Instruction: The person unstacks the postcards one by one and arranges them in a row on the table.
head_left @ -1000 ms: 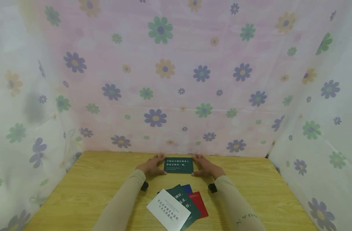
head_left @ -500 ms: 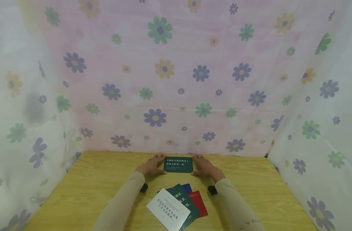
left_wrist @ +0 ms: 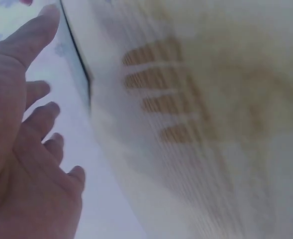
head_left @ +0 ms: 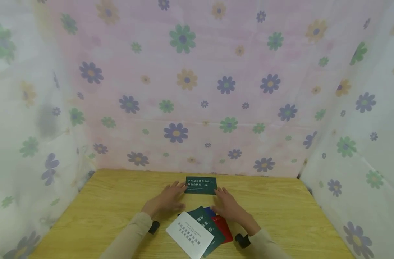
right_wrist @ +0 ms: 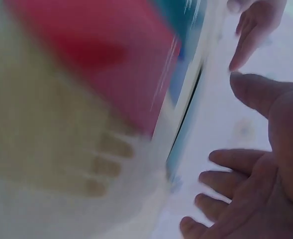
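A dark green card [head_left: 201, 185] with white printed text lies flat near the table's far edge. My left hand [head_left: 167, 198] is at its left end and my right hand [head_left: 229, 206] at its right lower corner; whether fingertips touch it I cannot tell. Both hands have loosely extended fingers and hold nothing, as the left hand [left_wrist: 32, 144] and right hand [right_wrist: 260, 169] show in the wrist views. Nearer to me lies a fanned pile: a white card [head_left: 189, 234] on top, another green card [head_left: 213, 233], a red card [head_left: 223, 227] and a blue card [head_left: 211, 211] partly covered.
The wooden table [head_left: 103, 216] is enclosed by a flower-printed curtain [head_left: 203, 90] at the back and on both sides. Black wrist cameras [head_left: 154, 227] sit at each wrist. The table surface reflects my fingers in the wrist views.
Both hands have drawn back towards me from the sides of the far green card, the right one coming over the pile's upper right. The cards lie as before; the head view has shifted slightly.
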### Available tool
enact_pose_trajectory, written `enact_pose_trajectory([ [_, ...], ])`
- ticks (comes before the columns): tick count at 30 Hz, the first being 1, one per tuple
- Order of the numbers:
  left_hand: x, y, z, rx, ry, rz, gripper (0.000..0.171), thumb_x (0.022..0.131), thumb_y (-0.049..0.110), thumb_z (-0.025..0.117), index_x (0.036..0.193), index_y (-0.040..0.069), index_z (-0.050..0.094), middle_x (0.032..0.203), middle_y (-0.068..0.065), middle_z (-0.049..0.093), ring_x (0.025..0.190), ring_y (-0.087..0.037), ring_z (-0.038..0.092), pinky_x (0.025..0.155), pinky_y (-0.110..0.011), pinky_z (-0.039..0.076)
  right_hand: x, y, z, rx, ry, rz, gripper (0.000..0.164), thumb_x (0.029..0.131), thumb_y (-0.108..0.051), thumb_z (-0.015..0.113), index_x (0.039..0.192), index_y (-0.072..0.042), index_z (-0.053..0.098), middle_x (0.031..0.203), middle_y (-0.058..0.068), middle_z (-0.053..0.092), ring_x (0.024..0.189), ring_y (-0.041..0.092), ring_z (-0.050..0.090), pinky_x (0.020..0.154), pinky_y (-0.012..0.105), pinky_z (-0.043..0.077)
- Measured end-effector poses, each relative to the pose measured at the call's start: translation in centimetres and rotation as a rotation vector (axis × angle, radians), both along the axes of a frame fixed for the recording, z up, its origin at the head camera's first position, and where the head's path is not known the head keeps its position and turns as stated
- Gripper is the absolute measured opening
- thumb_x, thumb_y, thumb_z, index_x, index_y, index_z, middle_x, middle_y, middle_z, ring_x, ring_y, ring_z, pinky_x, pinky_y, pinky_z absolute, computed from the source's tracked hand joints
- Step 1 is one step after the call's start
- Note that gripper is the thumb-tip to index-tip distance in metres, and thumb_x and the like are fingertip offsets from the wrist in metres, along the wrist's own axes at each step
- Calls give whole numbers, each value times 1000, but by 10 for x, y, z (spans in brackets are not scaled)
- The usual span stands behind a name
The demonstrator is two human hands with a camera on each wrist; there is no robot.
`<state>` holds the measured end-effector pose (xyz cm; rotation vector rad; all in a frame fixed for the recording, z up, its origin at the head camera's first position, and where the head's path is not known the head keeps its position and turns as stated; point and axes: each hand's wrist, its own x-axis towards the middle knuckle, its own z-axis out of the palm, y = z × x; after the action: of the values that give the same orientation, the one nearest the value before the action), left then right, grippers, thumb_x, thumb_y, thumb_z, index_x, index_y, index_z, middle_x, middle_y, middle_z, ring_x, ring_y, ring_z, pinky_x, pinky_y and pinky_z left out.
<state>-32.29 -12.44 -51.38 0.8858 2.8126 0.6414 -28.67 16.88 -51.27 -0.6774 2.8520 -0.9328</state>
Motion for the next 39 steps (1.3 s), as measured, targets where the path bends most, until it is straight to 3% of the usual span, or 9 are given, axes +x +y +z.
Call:
enact_pose_trajectory([
  [6, 31, -4, 2, -26, -49, -21, 74, 91, 35, 76, 152, 4, 46, 163, -17, 35, 154, -44, 19, 123, -65, 17, 43, -6, 2, -47, -102, 54, 75, 97, -35, 68, 151, 9, 39, 161, 32, 29, 150, 54, 18, 116, 73, 23],
  [15, 68, -17, -3, -18, -84, -45, 77, 85, 39, 80, 147, 3, 52, 161, -23, 35, 152, -49, 21, 120, -68, 19, 83, -25, -6, 85, -303, 1, 81, 91, -44, 74, 151, 1, 44, 163, 22, 32, 152, 49, 20, 116, 72, 25],
  [20, 84, -27, -9, -7, -153, -8, 81, 84, 42, 80, 149, 5, 50, 163, -22, 32, 153, -48, 18, 121, -67, 18, 91, -32, -15, 173, -283, 31, 77, 89, -46, 75, 145, 1, 52, 157, 26, 41, 147, 51, 29, 113, 70, 32],
  [23, 94, -30, -9, 15, -186, 12, 80, 84, 42, 79, 149, 6, 51, 164, -20, 31, 154, -47, 16, 122, -67, 15, 93, -32, -18, 201, -284, 16, 80, 86, -50, 76, 146, -2, 52, 159, 22, 40, 149, 50, 26, 114, 71, 30],
  [29, 111, -30, -6, 8, -196, 16, 73, 84, 42, 79, 146, 10, 56, 165, -15, 31, 154, -45, 16, 122, -67, 14, 97, -32, -19, 269, -251, 9, 91, 79, -54, 81, 150, -6, 49, 162, 18, 37, 150, 48, 24, 116, 70, 27],
  [33, 119, -30, -4, -10, -213, 16, 73, 84, 42, 79, 146, 12, 57, 166, -11, 31, 155, -43, 17, 122, -65, 15, 98, -32, -18, 286, -227, 21, 86, 81, -45, 82, 150, -5, 49, 161, 20, 38, 149, 49, 25, 116, 69, 29],
  [39, 126, -37, 1, -28, -192, -20, 65, 83, 41, 80, 140, 14, 62, 160, -12, 43, 153, -46, 19, 121, -68, 13, 99, -31, -19, 280, -240, -5, 79, 82, -40, 82, 148, -8, 53, 160, 19, 39, 150, 47, 24, 117, 69, 26],
])
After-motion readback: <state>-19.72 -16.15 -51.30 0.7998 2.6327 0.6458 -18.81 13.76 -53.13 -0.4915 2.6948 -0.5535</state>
